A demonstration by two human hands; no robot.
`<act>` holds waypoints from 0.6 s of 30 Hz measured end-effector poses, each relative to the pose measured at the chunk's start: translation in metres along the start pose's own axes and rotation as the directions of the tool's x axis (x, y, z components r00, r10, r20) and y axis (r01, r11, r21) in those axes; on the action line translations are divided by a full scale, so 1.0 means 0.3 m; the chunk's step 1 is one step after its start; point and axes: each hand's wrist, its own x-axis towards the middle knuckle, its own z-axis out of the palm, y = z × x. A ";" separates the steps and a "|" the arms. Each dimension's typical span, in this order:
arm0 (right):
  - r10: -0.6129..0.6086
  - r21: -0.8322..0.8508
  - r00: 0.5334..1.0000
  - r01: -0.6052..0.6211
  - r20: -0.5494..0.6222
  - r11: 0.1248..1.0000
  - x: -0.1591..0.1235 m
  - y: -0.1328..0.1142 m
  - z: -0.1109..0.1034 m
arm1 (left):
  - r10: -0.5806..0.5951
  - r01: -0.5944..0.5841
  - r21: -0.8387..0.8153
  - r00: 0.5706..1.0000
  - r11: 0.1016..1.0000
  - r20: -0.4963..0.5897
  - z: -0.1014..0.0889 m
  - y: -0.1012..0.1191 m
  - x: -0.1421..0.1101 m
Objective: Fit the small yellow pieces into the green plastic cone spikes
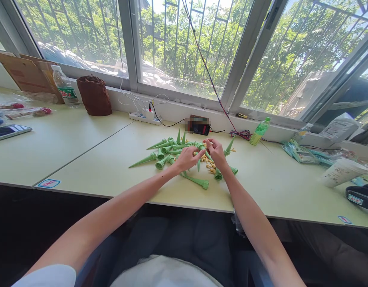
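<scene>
Over a pile of green plastic spikes, my two hands meet with fingertips close together. My left hand [188, 158] is closed on a green spike [198, 165], whose narrow end points down below the thumb. Pinched fingers of my right hand [215, 152] come to the same spot; what they grip is too small and covered to make out. Several green spikes [145, 160] with ribbed caps lie or stand around the hands. Between my wrists is a heap of small yellow plastic pieces [210, 166]. One capped spike [197, 181] lies nearest me.
Behind the pile are a dark phone-like device [198, 127] with cables and a power strip [145, 117]. A green bottle [260, 131] stands back right; a white cup [344, 172] leans farther right. At left are a brown bag [94, 95], a water bottle [65, 87] and a phone [10, 132].
</scene>
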 end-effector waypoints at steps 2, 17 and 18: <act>0.009 -0.017 1.000 -0.009 -0.004 1.000 -0.002 -0.004 0.000 | 0.014 -0.014 0.018 1.000 1.000 -0.018 0.003 -0.003 0.001; 0.083 0.096 0.994 -0.090 0.074 0.991 0.001 0.005 0.000 | 0.075 -0.070 0.049 0.992 0.996 -0.099 0.015 -0.019 0.003; 0.081 0.101 0.994 -0.089 0.076 0.991 0.002 0.006 0.000 | 0.075 -0.070 0.046 0.992 0.996 -0.098 0.015 -0.019 0.003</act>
